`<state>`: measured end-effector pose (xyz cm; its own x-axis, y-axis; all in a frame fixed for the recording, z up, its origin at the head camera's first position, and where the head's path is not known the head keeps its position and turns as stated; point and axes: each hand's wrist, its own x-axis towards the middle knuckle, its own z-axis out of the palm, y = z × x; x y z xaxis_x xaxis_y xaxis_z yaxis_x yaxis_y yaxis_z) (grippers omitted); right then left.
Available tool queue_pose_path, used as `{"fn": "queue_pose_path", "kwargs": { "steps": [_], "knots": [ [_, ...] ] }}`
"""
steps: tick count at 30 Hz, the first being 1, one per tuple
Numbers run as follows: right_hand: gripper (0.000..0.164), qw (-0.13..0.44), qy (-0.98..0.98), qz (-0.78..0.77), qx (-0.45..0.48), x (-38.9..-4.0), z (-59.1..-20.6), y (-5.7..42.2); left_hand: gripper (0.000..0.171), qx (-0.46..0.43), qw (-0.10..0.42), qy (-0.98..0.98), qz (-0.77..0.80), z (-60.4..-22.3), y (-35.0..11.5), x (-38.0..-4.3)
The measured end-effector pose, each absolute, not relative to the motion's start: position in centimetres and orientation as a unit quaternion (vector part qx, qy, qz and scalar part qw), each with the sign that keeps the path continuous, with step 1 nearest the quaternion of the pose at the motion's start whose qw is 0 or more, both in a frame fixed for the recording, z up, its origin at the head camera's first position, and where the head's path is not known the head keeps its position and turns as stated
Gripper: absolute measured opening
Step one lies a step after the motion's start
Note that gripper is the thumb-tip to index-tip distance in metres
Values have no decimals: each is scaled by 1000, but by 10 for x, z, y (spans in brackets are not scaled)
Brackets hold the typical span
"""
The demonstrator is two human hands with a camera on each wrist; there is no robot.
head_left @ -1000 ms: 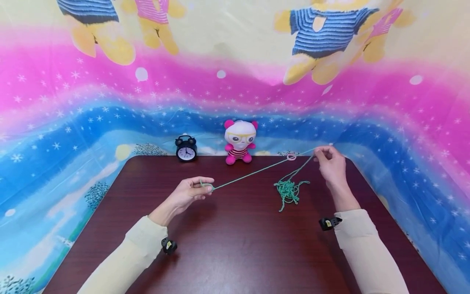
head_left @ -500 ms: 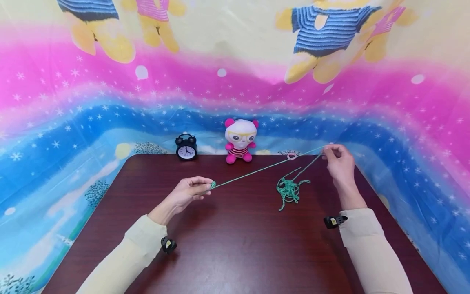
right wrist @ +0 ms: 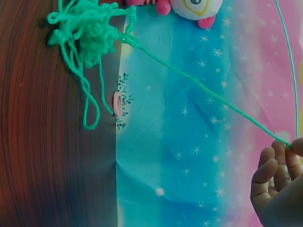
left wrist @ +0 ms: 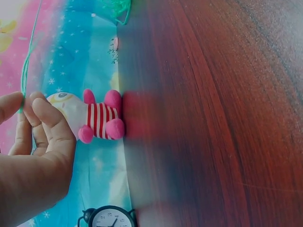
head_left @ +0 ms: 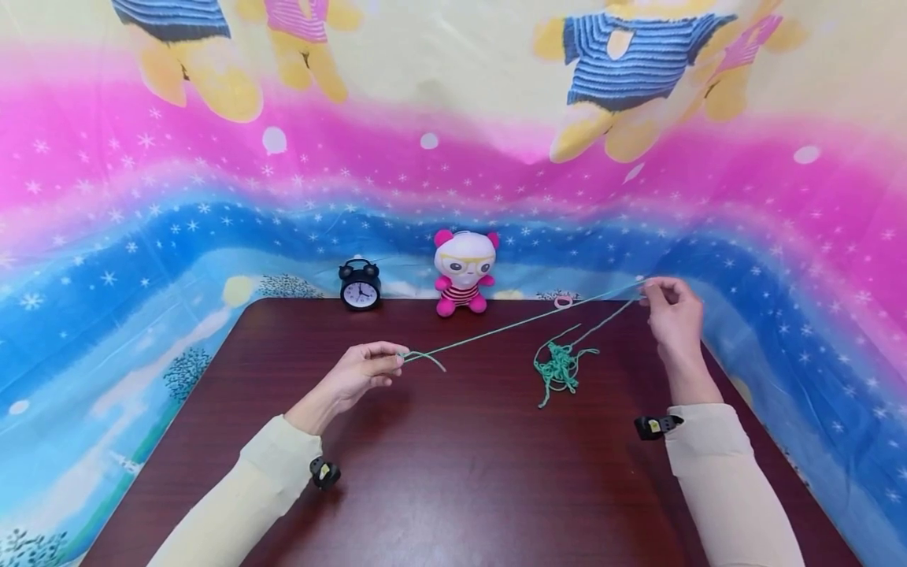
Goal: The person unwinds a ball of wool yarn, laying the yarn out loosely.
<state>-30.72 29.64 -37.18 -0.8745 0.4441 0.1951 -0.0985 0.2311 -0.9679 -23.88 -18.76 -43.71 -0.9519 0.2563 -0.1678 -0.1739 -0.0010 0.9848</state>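
A strand of green yarn [head_left: 489,331] stretches taut between both hands above the table. My left hand [head_left: 364,368] pinches one end between thumb and index finger, and a short loose tail sticks out to its right. At the upper right, my right hand [head_left: 673,315] pinches the strand between thumb and fingertips, as the right wrist view also shows. From there a second length of yarn slants down to a tangled green heap [head_left: 558,367] on the table. In the right wrist view the heap [right wrist: 92,33] has loose loops hanging off it.
Along the back edge of the dark wooden table [head_left: 453,472] stand a black alarm clock [head_left: 360,287] and a pink-and-white panda plush toy [head_left: 464,272]. A small pink ring [head_left: 563,302] lies near that edge, behind the heap. A printed cloth [head_left: 397,181] hangs behind.
My right hand has moved right, drawing the yarn along. The loop at my left fingertips has given way to a loose tail. My left hand stays almost in place.
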Motion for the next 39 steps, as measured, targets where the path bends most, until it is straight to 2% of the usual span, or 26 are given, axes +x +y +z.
{"fn": "queue_pose_path", "kwargs": {
  "steps": [3,6,17,26,30,35,39],
  "knots": [
    [7,225,-730,635,-118,-308,-371,299,20,27,155,685,711,-437,-188,-239],
    [4,230,-719,644,-123,-308,-372,302,16,30,163,678,716,-438,-188,-239],
    [6,264,-688,663,-133,-308,-373,314,31,29,181,678,712,-438,-189,-239],
    [6,275,-710,636,-124,-305,-376,320,29,47,186,691,697,-436,-188,-238],
    [8,225,-786,566,-108,-303,-380,315,33,54,185,691,697,-435,-188,-238],
    [40,110,-881,459,-23,-300,-390,308,36,65,178,700,688,-434,-188,-238],
    [41,37,-913,405,31,-302,-397,303,36,70,164,715,676,-433,-190,-238]
  ]
}}
